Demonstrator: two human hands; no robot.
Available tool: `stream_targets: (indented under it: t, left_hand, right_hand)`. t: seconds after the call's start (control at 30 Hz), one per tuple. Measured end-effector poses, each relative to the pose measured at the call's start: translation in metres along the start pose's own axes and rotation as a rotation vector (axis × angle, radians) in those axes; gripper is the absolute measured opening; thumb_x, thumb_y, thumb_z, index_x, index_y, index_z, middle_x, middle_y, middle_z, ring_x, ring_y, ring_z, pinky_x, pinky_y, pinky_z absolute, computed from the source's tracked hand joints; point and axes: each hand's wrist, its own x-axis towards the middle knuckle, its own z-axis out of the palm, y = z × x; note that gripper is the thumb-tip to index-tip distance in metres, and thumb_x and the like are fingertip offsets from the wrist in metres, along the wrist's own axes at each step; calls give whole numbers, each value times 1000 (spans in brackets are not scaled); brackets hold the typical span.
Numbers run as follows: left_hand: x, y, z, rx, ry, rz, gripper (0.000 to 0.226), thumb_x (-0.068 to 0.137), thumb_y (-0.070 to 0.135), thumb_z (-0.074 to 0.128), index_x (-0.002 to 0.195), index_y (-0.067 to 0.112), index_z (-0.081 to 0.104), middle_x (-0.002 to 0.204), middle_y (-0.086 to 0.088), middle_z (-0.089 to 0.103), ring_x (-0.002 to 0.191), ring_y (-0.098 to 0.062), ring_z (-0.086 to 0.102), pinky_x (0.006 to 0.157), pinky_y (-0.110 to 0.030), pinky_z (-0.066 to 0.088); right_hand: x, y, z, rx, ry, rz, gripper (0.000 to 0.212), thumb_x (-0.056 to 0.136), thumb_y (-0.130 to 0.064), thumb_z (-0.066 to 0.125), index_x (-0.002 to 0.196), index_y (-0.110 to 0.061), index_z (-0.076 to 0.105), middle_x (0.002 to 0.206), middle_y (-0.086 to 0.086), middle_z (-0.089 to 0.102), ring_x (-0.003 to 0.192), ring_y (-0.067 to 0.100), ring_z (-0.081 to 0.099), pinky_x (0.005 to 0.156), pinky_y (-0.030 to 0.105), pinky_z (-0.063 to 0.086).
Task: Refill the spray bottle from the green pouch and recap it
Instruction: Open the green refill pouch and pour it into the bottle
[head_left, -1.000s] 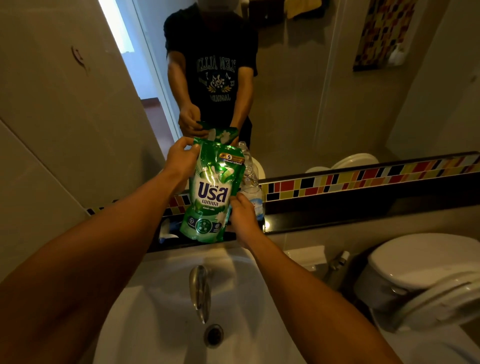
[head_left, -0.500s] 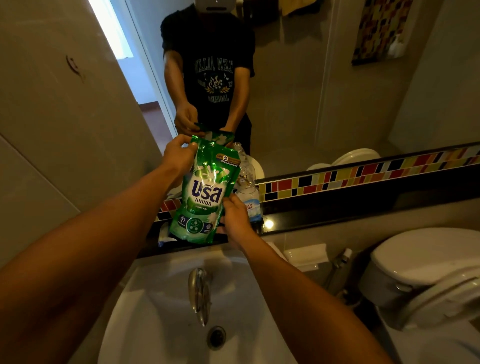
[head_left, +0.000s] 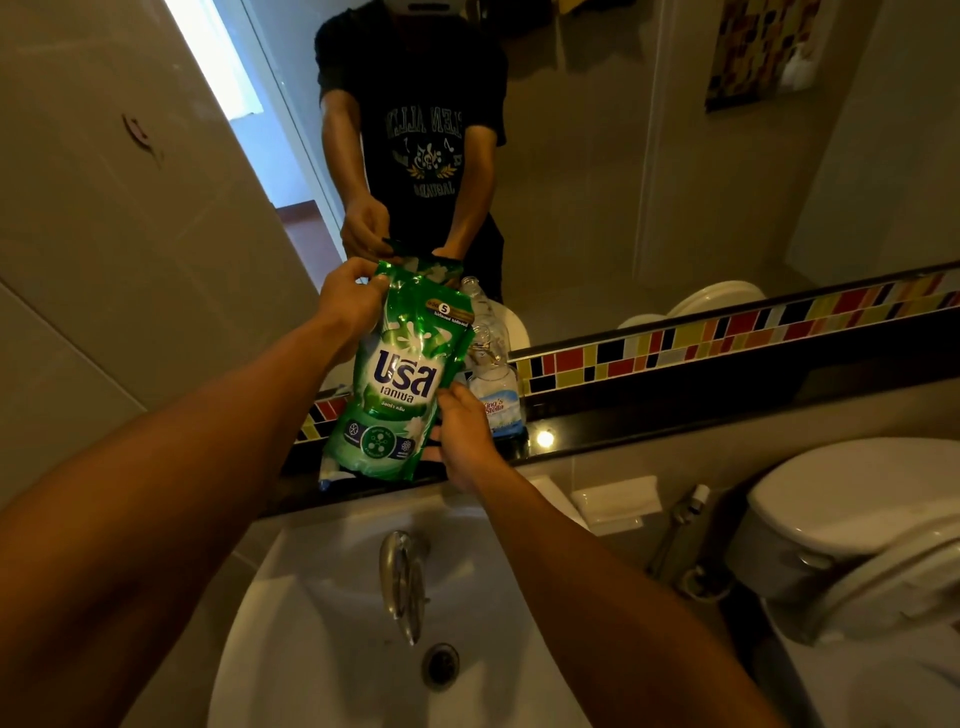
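The green pouch (head_left: 400, 374) hangs upright above the dark ledge (head_left: 623, 421), tilted a little to the right. My left hand (head_left: 349, 301) pinches its top left corner. My right hand (head_left: 462, 431) grips its lower right edge. Behind the pouch stands a clear bottle (head_left: 491, 374) with a white and blue label; its neck shows no cap, and the pouch hides its left side. I cannot see a spray head anywhere.
A white sink (head_left: 332, 644) with a chrome tap (head_left: 402, 582) lies below my arms. To the right are a soap dish (head_left: 615, 501), a hose sprayer (head_left: 685, 509) and a toilet (head_left: 857, 525). The mirror (head_left: 649, 182) above the ledge reflects a person holding the pouch.
The pouch has tilted slightly, its bottom swinging left, while both hands keep their grip. The camera has shifted a little, so the scene sits lower and closer.
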Motion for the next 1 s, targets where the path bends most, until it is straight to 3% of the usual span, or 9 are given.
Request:
stream_targets:
  t: [0.3,0.5,0.63,0.83,1.0]
  left_hand:
    - [3,4,2,7,-8,-11,16,103,18,53,117,15,58,122,-17,63,88,-22,68,71,-33,56]
    - [5,5,3,25,-27,-25,16,103,17,52,118,17,56,119,-14,62,85,-21,68,66,-31,55]
    - [7,8,3,45,-24,-14,8,103,17,53,110,20,56,115,-14,63,86,-22,69,65,-30,55]
    - [10,13,2,94,-29,9,6,103,19,53,100,23,56,104,-7,63,86,-20,67,62,-26,52]
    - [11,16,3,121,-35,7,4,103,21,52,102,23,56,104,-8,63,84,-20,68,61,-27,52]
  right_hand:
    - [0,0,0,47,-16,16,23,108,-23,42,119,-19,61,116,7,74,111,33,71,90,60,59]
    - [-1,1,2,59,-19,25,26,109,-21,40,127,-12,56,127,15,70,116,37,68,93,64,56]
    - [-2,0,4,91,-30,27,25,109,-22,41,128,-16,56,127,14,70,114,36,69,89,58,59]
    - [-1,0,8,126,-42,37,23,108,-23,43,126,-18,57,126,15,71,114,37,70,90,61,58]
    - [-1,0,9,152,-52,36,20,108,-23,45,122,-21,59,124,14,72,112,37,71,86,57,60]
